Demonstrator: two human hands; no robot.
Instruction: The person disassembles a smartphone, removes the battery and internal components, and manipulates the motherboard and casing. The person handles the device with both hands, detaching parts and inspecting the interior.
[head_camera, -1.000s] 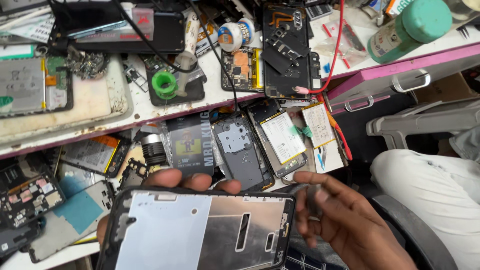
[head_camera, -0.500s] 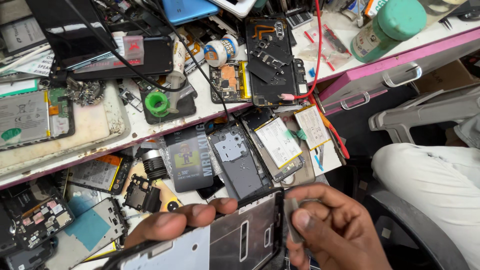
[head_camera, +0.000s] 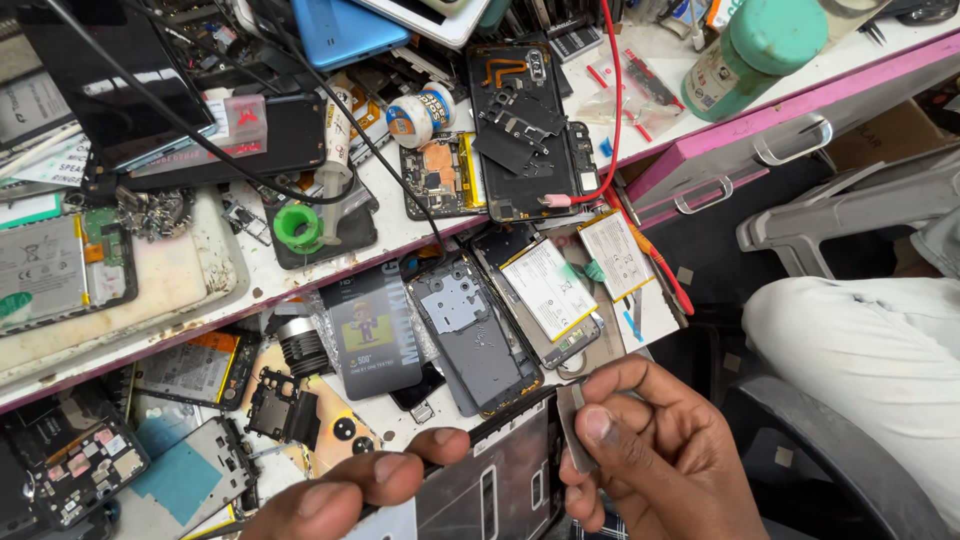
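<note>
My left hand (head_camera: 345, 492) grips a phone frame with a silvery metal midplate (head_camera: 495, 485) at the bottom of the view, fingers curled over its top edge. My right hand (head_camera: 650, 450) pinches a small thin grey piece (head_camera: 572, 425) at the frame's upper right corner, thumb pressed on it. Just above lie an opened phone with a grey inner plate (head_camera: 475, 335) and another with a white battery (head_camera: 548, 290).
A cluttered bench holds a green tape roll (head_camera: 297, 225), a dark tablet (head_camera: 110, 85), a disassembled phone back (head_camera: 525, 130), a red cable (head_camera: 612, 110) and a green-capped bottle (head_camera: 755, 50). Pink drawers with metal handles (head_camera: 790, 140) stand right. My white-trousered leg (head_camera: 870, 360) is lower right.
The phone frame has dropped lower in view as the camera tilted up. My right hand has closed from loose fingers beside the frame to a pinch on the small grey piece.
</note>
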